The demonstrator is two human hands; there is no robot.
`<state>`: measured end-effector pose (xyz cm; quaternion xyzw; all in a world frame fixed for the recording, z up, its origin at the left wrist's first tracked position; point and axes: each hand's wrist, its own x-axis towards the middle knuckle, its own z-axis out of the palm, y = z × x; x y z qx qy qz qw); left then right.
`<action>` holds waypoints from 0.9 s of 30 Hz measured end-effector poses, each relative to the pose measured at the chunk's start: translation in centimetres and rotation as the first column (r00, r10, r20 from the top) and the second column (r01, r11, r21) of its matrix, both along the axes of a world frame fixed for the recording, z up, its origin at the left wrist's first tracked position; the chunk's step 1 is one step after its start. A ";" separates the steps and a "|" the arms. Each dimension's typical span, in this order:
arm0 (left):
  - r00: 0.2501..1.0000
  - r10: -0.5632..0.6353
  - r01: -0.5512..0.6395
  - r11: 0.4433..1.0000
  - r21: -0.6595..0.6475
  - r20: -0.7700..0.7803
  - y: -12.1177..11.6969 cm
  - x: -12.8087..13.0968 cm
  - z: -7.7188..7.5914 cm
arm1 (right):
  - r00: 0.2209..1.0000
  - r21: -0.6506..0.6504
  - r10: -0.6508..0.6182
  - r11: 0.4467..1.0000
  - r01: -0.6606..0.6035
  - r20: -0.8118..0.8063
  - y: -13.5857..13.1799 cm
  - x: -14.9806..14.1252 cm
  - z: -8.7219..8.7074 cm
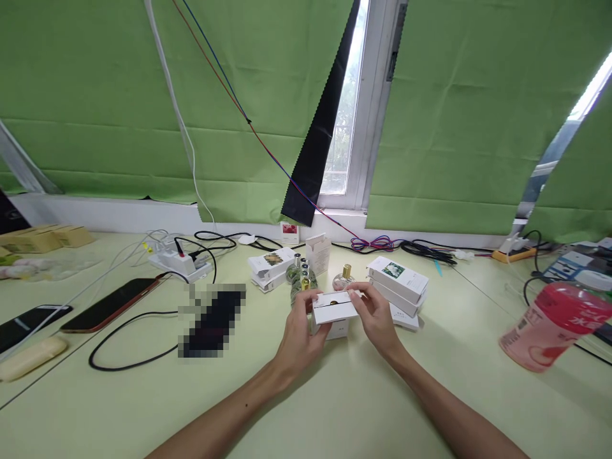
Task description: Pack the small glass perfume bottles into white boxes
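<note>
Between my two hands is a small white carton (337, 329) with its top flap open; something small and gold shows in the opening. My left hand (302, 333) is closed around the carton's left side, with the thumb along its front. My right hand (378, 317) pinches the flap's right corner with thumb and fingers. Just behind stand several glass bottles (294, 279) with silver and gold caps. A round glass bottle (343, 280) with a gold cap is partly hidden behind the carton. Another white carton (318, 254) stands upright with its top raised.
Stacked white boxes lie to the right (399, 280) and to the left (271, 266). Phones (112, 305) and cables lie at left near a power strip (182, 260). A pink bottle with a red lid (549, 325) stands at right. Black cables (428, 252) run along the wall.
</note>
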<state>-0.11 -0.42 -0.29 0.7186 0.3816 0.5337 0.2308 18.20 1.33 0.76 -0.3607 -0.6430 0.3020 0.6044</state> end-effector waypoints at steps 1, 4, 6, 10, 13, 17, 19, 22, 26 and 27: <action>1.000 0.002 -0.002 1.000 -0.004 -0.003 0.0 0.0 0.0 | 1.000 -0.007 -0.003 1.000 0.003 -0.014 0.0 0.0 0.0; 1.000 0.012 -0.012 1.000 -0.015 -0.010 0.1 -0.1 -0.1 | 0.998 -0.014 -0.009 1.000 0.008 -0.062 0.0 -0.1 0.1; 1.000 0.016 -0.017 1.000 -0.019 -0.019 0.2 -0.1 0.0 | 0.995 -0.017 -0.014 1.000 0.012 -0.095 0.0 -0.2 0.1; 0.999 0.024 -0.025 0.999 -0.032 -0.030 0.1 -0.1 0.1 | 0.989 -0.050 -0.033 0.998 0.026 -0.144 0.3 -0.3 -0.2; 0.999 0.032 -0.033 0.999 -0.024 -0.028 0.1 -0.1 0.1 | 0.988 -0.069 -0.040 0.997 0.030 -0.147 0.5 -0.2 -0.4; 0.999 0.033 -0.034 0.999 -0.026 -0.033 0.1 -0.1 0.1 | 0.993 -0.061 -0.039 0.998 0.032 -0.112 0.5 -0.1 -0.4; 0.999 0.031 -0.032 0.999 -0.032 -0.039 0.1 0.0 0.2 | 0.994 -0.053 -0.039 0.998 0.034 -0.103 0.4 -0.2 -0.3; 0.999 0.028 -0.029 0.999 -0.037 -0.034 0.0 0.0 0.3 | 0.995 -0.033 -0.036 0.999 0.033 -0.090 0.4 -0.2 -0.2; 0.999 0.030 -0.031 0.999 -0.043 -0.025 0.2 0.0 0.1 | 0.998 -0.012 -0.043 0.999 0.043 -0.053 0.3 -0.3 -0.2; 0.999 0.031 -0.032 0.999 -0.037 -0.026 0.2 0.0 0.0 | 0.998 -0.009 -0.044 0.999 0.043 -0.044 0.3 -0.4 -0.2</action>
